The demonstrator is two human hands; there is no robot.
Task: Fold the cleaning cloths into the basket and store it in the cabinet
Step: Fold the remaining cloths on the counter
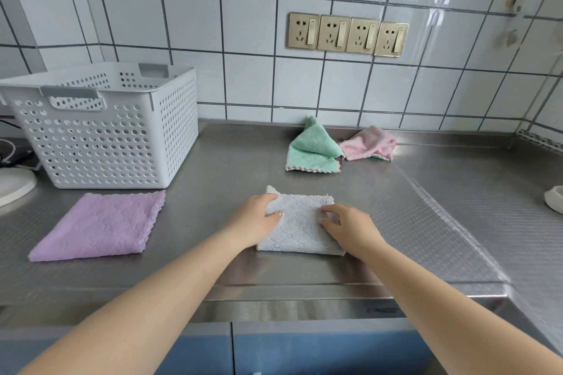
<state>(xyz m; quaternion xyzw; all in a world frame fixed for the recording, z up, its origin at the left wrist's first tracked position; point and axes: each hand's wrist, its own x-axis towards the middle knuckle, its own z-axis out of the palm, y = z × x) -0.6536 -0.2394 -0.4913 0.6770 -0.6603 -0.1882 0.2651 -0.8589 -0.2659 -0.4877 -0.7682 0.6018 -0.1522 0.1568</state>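
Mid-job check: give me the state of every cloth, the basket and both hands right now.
Pale blue-white quilted cloth: folded, flat on the steel counter, under both hands.
Purple cloth: folded, lying in front of the basket.
Green cloth: crumpled, unfolded.
Pink cloth: crumpled, unfolded.
White perforated plastic basket: upright on the counter; contents not visible.
Left hand: grip on cloth's left edge.
Right hand: fingers curled on cloth's right edge.

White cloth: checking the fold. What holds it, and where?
Both hands hold the white cloth: left hand at its left edge, right hand at its right edge.
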